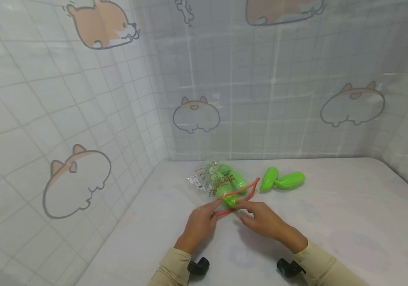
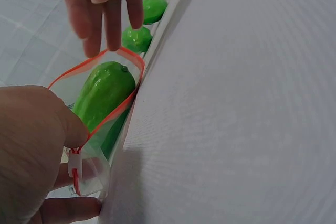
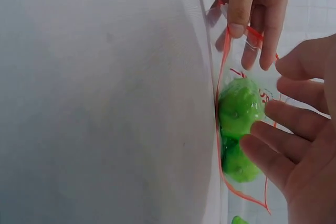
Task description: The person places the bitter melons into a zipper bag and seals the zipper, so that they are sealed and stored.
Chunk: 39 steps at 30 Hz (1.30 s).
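Observation:
A clear zip bag [image 1: 204, 180] with printed pictures and an orange-red zip edge [image 1: 249, 194] lies on its side, mouth facing me. My left hand [image 1: 200, 224] pinches one corner of that edge, near a white slider [image 2: 75, 163]. Inside are glossy green vegetables, smooth and oblong like small papayas; one green vegetable [image 2: 105, 93] shows at the mouth with another under it. My right hand [image 1: 262, 220] is at the other side of the mouth, fingers spread and extended in the right wrist view, holding nothing. Part of the bag's contents hides behind the print.
Two more green vegetables, one upright [image 1: 269, 178] and one slanting [image 1: 290, 180], lie to the right of the bag on the white table [image 1: 332, 210]. A tiled-pattern curtain [image 1: 261, 79] with cartoon dogs hangs behind and at the sides.

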{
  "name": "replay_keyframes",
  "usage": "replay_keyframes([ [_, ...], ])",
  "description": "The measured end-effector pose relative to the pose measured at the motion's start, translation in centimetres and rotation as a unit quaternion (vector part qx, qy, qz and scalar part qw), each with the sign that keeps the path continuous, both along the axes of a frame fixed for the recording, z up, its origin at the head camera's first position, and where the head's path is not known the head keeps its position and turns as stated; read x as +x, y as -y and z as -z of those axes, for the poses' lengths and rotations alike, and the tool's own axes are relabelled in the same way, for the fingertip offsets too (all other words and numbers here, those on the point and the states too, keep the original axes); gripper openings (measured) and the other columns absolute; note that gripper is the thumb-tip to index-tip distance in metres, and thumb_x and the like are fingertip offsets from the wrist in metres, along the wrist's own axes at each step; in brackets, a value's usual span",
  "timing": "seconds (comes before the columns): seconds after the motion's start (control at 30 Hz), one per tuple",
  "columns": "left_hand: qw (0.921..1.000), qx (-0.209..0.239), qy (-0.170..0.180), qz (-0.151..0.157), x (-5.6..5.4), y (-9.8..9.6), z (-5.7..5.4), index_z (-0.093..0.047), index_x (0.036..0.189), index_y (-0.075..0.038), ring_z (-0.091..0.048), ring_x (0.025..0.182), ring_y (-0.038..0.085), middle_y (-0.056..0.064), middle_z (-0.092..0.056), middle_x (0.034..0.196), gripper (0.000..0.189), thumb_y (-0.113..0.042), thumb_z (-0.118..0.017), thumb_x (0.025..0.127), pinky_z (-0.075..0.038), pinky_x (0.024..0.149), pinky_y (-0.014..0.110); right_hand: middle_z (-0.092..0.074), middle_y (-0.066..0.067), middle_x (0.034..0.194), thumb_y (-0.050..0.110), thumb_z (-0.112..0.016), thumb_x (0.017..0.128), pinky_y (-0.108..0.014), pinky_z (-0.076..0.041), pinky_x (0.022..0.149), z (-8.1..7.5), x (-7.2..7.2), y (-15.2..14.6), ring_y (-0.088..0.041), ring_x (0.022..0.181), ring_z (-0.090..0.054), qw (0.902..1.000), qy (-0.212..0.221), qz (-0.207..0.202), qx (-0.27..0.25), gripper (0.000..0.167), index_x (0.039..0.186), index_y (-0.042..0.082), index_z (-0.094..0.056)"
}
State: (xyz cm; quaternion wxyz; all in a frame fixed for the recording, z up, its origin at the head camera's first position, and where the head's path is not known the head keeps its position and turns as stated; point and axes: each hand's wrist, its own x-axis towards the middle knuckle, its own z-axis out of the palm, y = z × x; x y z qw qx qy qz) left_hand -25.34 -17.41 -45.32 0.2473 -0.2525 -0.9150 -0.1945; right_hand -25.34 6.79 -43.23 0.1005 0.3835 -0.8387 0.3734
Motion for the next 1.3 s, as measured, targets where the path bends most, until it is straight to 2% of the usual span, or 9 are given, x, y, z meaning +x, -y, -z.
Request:
replay_keyframes([
  [0.13,1.0000,0.002,0.006,-0.004,0.0,0.0,-0.3,-0.067,0.131,-0.010,-0.069,0.106,0.024,0.007,-0.071,0.121,0.046,-0.002,-0.072,0.086,-0.057,0.085,0.042,-0.067,-0.015,0.127,0.002,-0.067,0.091,-0.051,-0.051,0.095,0.1,-0.1,-0.2,-0.031,0.117,-0.063,0.9996,0.005,-0.013,0.025,0.028,0.119,0.002,-0.069],
  [0.23,1.0000,0.001,0.006,-0.004,0.0,-0.1,-0.4,-0.067,0.131,-0.010,-0.069,0.106,0.024,0.008,-0.071,0.121,0.046,-0.001,-0.071,0.086,-0.057,0.084,0.041,-0.063,-0.019,0.132,0.003,-0.068,0.091,-0.052,-0.047,0.099,0.2,-0.2,-0.1,-0.035,0.122,-0.060,0.9994,0.010,-0.018,0.028,0.029,0.120,0.001,-0.069],
  [0.4,0.9999,0.001,-0.013,-0.001,0.0,-0.1,-0.5,-0.068,0.128,-0.009,-0.071,0.100,0.027,0.009,-0.072,0.117,0.045,-0.001,-0.072,0.084,-0.057,0.079,0.044,-0.058,-0.023,0.137,0.005,-0.068,0.092,-0.055,-0.044,0.102,0.0,-0.3,0.3,-0.038,0.126,-0.056,0.9993,0.017,-0.019,0.028,0.028,0.119,0.000,-0.070],
  [0.6,0.9996,0.004,-0.028,0.000,-0.2,-0.1,-0.5,-0.069,0.128,-0.008,-0.072,0.098,0.027,0.010,-0.073,0.115,0.045,0.000,-0.073,0.083,-0.057,0.076,0.044,-0.054,-0.020,0.142,0.008,-0.068,0.093,-0.052,-0.041,0.107,-0.3,-0.6,0.8,-0.035,0.132,-0.052,0.9986,0.038,-0.006,0.036,0.027,0.119,0.004,-0.072],
  [0.87,0.9999,0.001,-0.012,-0.007,0.2,0.1,0.1,-0.069,0.128,-0.010,-0.072,0.089,0.028,0.010,-0.074,0.111,0.047,0.000,-0.072,0.082,-0.056,0.069,0.046,-0.051,-0.024,0.144,0.005,-0.068,0.091,-0.053,-0.042,0.105,0.6,-0.9,1.5,-0.037,0.131,-0.052,0.9989,0.030,-0.018,0.031,0.026,0.116,0.002,-0.071],
  [1.3,1.0000,0.002,-0.004,-0.007,-0.3,0.0,0.2,-0.069,0.129,-0.012,-0.072,0.095,0.027,0.007,-0.073,0.114,0.045,-0.002,-0.072,0.084,-0.057,0.073,0.045,-0.050,-0.020,0.146,0.008,-0.068,0.092,-0.051,-0.040,0.108,0.4,-1.6,2.0,-0.033,0.136,-0.047,0.9980,0.044,-0.016,0.043,0.026,0.117,0.005,-0.072],
])
